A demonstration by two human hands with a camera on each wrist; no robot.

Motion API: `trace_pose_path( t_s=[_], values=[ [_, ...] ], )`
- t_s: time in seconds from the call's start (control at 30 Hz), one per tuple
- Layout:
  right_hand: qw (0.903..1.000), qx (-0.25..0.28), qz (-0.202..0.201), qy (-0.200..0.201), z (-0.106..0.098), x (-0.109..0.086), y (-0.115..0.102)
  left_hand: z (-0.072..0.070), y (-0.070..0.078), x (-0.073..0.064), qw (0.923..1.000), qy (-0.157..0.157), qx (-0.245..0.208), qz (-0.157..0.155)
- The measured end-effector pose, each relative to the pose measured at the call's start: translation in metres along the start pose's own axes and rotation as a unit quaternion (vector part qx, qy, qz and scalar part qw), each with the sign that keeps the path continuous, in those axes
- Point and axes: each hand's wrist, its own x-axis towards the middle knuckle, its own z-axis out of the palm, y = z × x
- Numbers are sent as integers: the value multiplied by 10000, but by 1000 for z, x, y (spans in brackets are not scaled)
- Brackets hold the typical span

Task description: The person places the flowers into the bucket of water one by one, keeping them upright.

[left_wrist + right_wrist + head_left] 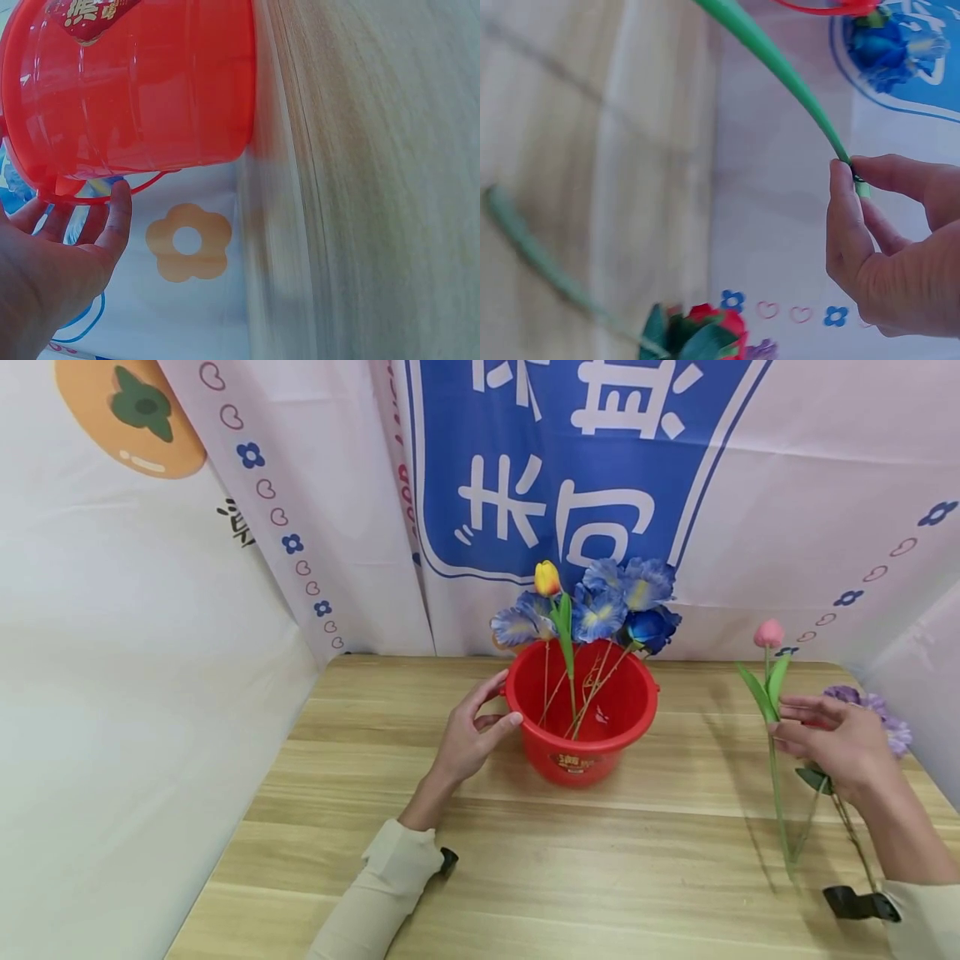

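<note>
A red bucket [572, 758] stands upright with artificial flowers in it: a yellow-orange tulip [547, 578], blue irises [600, 612] and a blue rose [652, 628]. My left hand [471, 735] rests at the bucket's left side, thumb near the rim and fingers spread along the outside by the handle [154, 182]. To the right of the bucket, my right hand [843, 743] pinches a pink tulip [768, 635] by its green stem, bloom up. In the right wrist view, the stem [780, 71] runs between thumb and fingers.
Behind my right hand lie a purple flower [896, 727] and a red flower [731, 322] with dark green leaves [813, 778]. They rest on the wooden table [570, 877]. Printed cloth [352, 493] hangs along the table's back edge.
</note>
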Motion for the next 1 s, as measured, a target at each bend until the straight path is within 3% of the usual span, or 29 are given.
trace_pose_path(
  t_s=[0.47, 0.7, 1.0],
  values=[
    [9934, 318, -526, 968, 24, 3, -49, 1, 0, 1, 10000, -11, -6, -2],
    [9859, 1011, -799, 1069, 42, 5, -77, 0, 2, 0, 10000, 18, -18, -11],
    [9782, 1414, -1127, 1023, 70, 9, -109, 0, 1, 0, 10000, 35, 49, -8]
  ],
)
